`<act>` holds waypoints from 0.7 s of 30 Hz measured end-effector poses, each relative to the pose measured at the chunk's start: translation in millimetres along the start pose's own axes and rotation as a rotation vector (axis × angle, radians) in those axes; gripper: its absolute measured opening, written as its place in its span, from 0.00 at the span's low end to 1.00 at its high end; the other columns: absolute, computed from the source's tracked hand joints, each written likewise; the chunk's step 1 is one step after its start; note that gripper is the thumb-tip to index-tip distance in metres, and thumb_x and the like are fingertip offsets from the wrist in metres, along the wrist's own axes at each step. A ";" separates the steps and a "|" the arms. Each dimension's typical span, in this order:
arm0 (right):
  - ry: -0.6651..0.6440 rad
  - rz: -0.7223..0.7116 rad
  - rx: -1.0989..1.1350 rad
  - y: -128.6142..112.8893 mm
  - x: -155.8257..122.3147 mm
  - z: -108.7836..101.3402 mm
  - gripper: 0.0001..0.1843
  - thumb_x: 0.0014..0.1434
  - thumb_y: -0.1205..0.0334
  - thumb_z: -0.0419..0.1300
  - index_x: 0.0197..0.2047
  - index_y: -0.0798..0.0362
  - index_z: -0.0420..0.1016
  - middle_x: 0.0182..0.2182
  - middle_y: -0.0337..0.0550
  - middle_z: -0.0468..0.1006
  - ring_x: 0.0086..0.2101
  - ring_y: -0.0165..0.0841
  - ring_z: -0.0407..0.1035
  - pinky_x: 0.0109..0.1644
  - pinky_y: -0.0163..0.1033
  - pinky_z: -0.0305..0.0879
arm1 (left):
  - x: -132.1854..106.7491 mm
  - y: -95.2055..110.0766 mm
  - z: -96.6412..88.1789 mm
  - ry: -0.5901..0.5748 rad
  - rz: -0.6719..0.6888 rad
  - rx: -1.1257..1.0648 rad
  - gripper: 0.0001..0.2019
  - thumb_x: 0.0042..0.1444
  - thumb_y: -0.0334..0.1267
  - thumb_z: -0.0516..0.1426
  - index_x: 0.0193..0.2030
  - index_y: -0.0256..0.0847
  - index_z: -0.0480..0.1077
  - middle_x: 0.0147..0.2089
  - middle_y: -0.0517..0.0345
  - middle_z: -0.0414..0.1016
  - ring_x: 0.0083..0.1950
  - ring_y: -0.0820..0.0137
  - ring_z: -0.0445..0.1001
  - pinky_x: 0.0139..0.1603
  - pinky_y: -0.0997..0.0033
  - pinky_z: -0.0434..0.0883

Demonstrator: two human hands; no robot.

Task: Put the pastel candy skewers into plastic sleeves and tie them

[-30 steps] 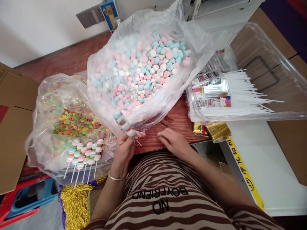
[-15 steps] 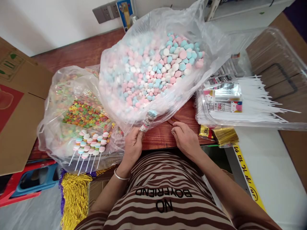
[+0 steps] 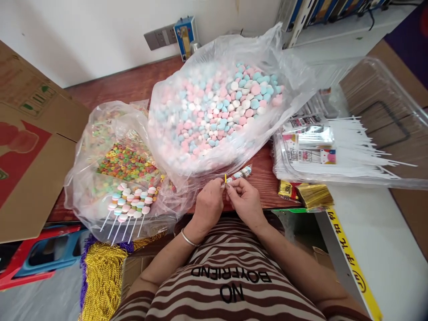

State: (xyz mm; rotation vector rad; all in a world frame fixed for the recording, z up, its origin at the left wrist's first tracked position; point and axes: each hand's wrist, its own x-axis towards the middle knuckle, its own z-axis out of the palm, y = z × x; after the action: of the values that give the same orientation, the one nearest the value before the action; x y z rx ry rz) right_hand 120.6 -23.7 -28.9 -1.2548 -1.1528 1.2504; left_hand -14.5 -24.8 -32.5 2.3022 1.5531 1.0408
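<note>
My left hand (image 3: 210,201) is closed at the table's front edge, its fingertips pinching the end of a clear-wrapped candy skewer (image 3: 246,171). The skewer lies low over the wood and points to the right, with pastel pieces showing inside the wrapper. My right hand (image 3: 248,204) meets the left one, thumb and fingers pinched at the same end. A short gold twist tie (image 3: 225,178) stands up between the two sets of fingertips. My fingers hide the skewer's stick end and the lower part of the tie.
Ahead lies a big clear bag of pastel candies (image 3: 220,113). To the left, a bag of colourful candy rings (image 3: 129,162) has several finished skewers (image 3: 133,203) on it. A plastic tray of white sticks (image 3: 354,151) and gold twist-tie bundles (image 3: 314,195) are at the right.
Both hands have come together at the middle of the table edge. The wrapped skewer has swung from upright in my left hand to pointing right, and the twist tie now sits at its end.
</note>
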 end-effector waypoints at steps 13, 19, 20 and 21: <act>0.151 -0.437 -0.429 6.0 -7.2 1.1 0.06 0.69 0.59 0.55 0.44 0.48 0.72 0.36 0.46 0.82 0.35 0.38 0.77 0.42 0.42 0.72 | 17.5 11.7 -2.9 0.007 -0.717 -1.059 0.09 0.56 0.42 0.66 0.38 0.39 0.77 0.28 0.61 0.74 0.27 0.76 0.67 0.29 0.76 0.66; 0.176 -0.344 -0.293 6.4 -2.4 -2.6 0.09 0.69 0.56 0.56 0.49 0.49 0.70 0.38 0.45 0.81 0.35 0.37 0.77 0.40 0.41 0.73 | 22.5 22.0 2.2 -0.034 -0.960 -1.603 0.20 0.41 0.40 0.75 0.34 0.35 0.72 0.26 0.66 0.66 0.22 0.84 0.57 0.20 0.84 0.54; 0.152 -0.297 -0.229 4.0 -1.6 -3.9 0.11 0.69 0.55 0.57 0.52 0.49 0.69 0.38 0.44 0.81 0.35 0.36 0.77 0.40 0.41 0.73 | 22.7 22.2 2.5 -0.041 -0.956 -1.615 0.20 0.41 0.39 0.75 0.33 0.35 0.71 0.26 0.66 0.66 0.22 0.84 0.57 0.20 0.84 0.54; 0.114 -0.258 -0.180 1.6 -0.8 -5.4 0.13 0.70 0.55 0.57 0.54 0.49 0.69 0.37 0.42 0.81 0.35 0.35 0.76 0.40 0.40 0.73 | 22.7 22.1 2.6 -0.048 -0.945 -1.611 0.19 0.42 0.40 0.75 0.33 0.36 0.71 0.27 0.66 0.66 0.22 0.84 0.57 0.20 0.84 0.53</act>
State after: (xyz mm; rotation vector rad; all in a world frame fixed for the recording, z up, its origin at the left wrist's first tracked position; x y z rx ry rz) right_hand 125.9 -24.8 -30.5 -1.2456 -1.3197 0.8899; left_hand 8.4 -14.2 -13.2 0.4248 0.8339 1.1356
